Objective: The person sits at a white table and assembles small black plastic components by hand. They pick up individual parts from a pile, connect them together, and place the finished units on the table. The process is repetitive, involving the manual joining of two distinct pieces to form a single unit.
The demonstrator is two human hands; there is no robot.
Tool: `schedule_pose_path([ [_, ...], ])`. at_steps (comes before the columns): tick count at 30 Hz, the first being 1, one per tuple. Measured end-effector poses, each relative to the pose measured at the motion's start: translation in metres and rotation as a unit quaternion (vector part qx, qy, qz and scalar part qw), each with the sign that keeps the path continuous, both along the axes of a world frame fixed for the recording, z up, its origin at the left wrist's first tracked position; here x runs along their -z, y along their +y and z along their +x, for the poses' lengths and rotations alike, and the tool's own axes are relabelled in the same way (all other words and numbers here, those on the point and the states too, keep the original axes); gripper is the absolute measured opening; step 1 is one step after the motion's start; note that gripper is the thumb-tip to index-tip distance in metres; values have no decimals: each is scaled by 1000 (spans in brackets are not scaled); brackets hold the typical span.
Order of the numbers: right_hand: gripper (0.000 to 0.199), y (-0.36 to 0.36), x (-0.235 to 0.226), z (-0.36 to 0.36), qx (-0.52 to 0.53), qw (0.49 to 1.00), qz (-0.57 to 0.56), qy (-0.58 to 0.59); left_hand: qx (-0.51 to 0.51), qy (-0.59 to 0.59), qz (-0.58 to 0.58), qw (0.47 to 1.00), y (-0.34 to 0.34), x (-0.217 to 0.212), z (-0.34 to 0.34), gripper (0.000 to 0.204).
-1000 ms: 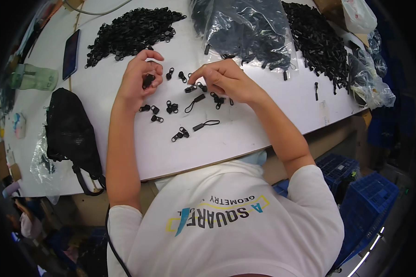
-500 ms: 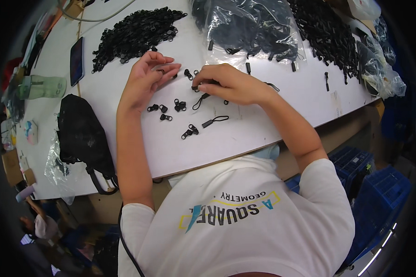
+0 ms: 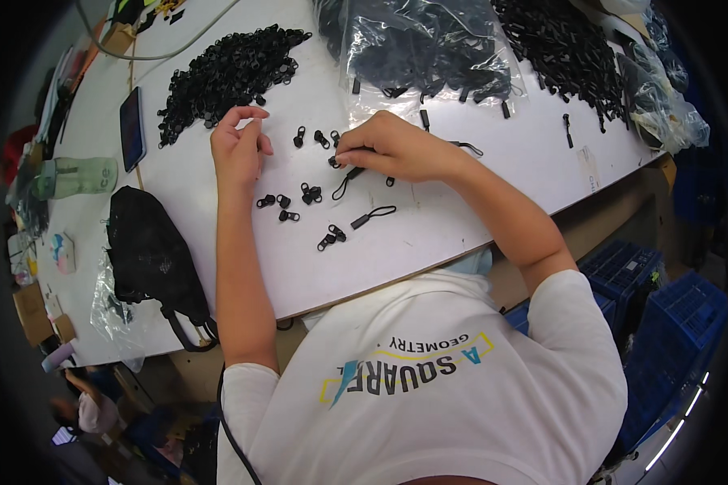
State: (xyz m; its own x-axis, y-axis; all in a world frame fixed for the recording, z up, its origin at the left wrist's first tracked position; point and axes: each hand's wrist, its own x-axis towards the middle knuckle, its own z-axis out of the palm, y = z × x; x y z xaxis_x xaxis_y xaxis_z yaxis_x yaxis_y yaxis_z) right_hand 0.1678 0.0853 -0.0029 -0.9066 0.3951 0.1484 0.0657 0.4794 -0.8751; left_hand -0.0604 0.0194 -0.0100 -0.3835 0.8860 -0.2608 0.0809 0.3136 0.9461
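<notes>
My left hand [image 3: 241, 149] is raised at the near edge of a pile of black zipper sliders [image 3: 226, 73], fingers loosely bent and apart, nothing visible in them. My right hand [image 3: 396, 145] pinches a black zipper slider [image 3: 334, 162] between thumb and fingertips. Beneath that hand lies a black cord zipper pull [image 3: 348, 183], its upper end hidden. Between the hands are loose zipper sliders [image 3: 321, 139]. Several more sliders [image 3: 311, 192] are scattered nearer to me, beside another looped cord pull [image 3: 373, 217].
A clear plastic bag [image 3: 429, 48] of black cord pulls sits at the back, with a heap of cord pulls [image 3: 562, 61] to its right. On the left are a phone [image 3: 133, 128], a green bottle [image 3: 85, 177] and a black bag [image 3: 154, 250]. Blue crates [image 3: 663, 347] stand below right.
My left hand has drawn back leftward from the loose sliders, uncovering one on the table. My right hand stays near the same spot, still pinching. The whole view has shifted slightly.
</notes>
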Motion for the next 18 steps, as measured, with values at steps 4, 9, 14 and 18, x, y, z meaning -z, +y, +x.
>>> schedule_pose_path([
  [4,18,1,-9,0,12,999,7,-51,56,-4,-12,998,0,1,-1,17],
  [9,22,-4,-15,0,67,989,-125,-49,125,-131,30,983,-3,0,0,25],
  [14,21,-4,-12,-1,91,984,-148,-35,140,-112,47,983,-2,6,-2,26],
  [18,19,-3,-10,0,103,984,-143,-37,116,-88,42,989,-3,1,2,24],
])
